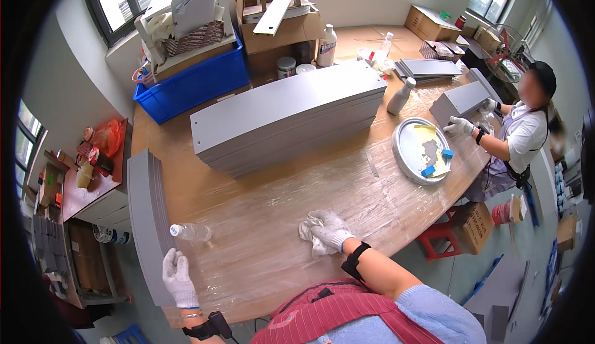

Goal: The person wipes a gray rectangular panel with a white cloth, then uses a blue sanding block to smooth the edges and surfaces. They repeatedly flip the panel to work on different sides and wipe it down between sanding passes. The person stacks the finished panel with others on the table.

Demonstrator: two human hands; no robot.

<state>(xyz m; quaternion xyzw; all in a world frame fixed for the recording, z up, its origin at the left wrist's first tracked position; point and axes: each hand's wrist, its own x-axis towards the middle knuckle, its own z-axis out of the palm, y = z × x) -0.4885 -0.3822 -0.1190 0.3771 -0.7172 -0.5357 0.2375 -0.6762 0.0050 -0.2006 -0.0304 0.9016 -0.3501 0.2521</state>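
My right hand (334, 231), in a white knit glove, presses on a crumpled white cloth (310, 235) on the film-covered table, fingers bunched over it. My left hand (180, 280), gloved too, holds nothing, its fingers stretched out beside a stack of long grey panels (145, 207) at the left table edge. Whether it touches the panels I cannot tell. Just beyond it a clear plastic bottle (191, 232) lies on its side. A tall stack of grey panels (291, 105) stands across the table ahead of me.
A white round lid (404, 158) with yellow material and blue blocks lies to the right, near a grey bottle (401, 96). At the far right a co-worker (527, 121) in white gloves handles grey panels (458, 101). A blue crate (198, 83) and a cardboard box (282, 37) stand behind.
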